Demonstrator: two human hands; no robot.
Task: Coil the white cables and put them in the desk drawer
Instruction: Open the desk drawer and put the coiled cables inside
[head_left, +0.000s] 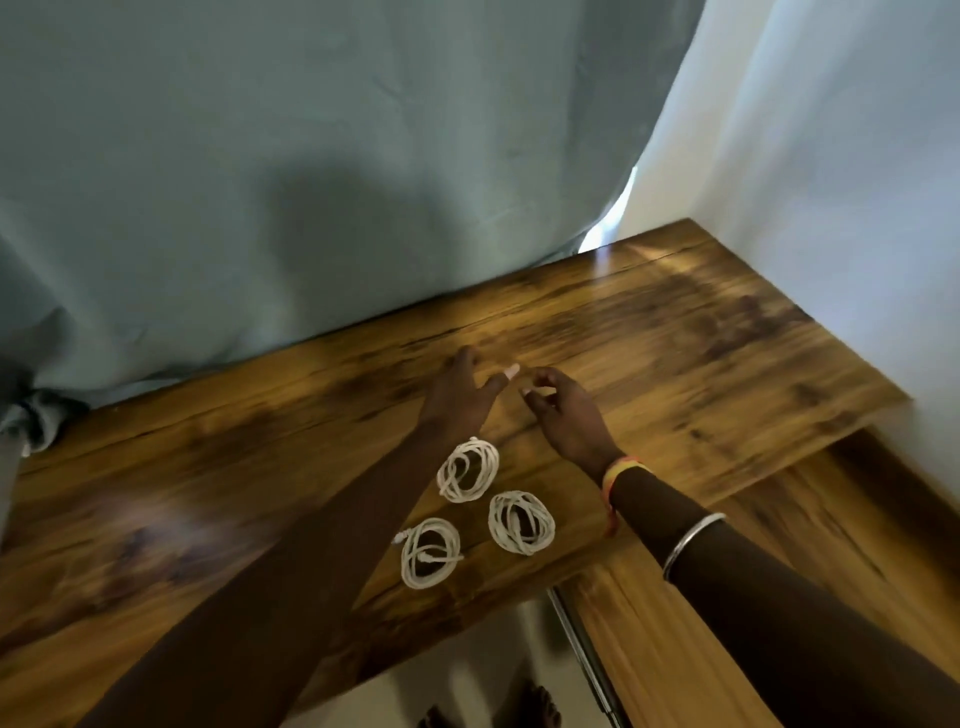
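Now our left hand (460, 392) and right hand (569, 415) hover relaxed, holding nothing. Three coiled white cables (467, 470) lie on the glossy wood-grain desk (701, 353).

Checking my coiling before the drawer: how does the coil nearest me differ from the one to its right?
The nearest coil has one end poking out left and another across its middle; the right coil shows no loose ends. The nearest coil lies closer to the desk edge than the right coil. Both are white, flat on the desk.
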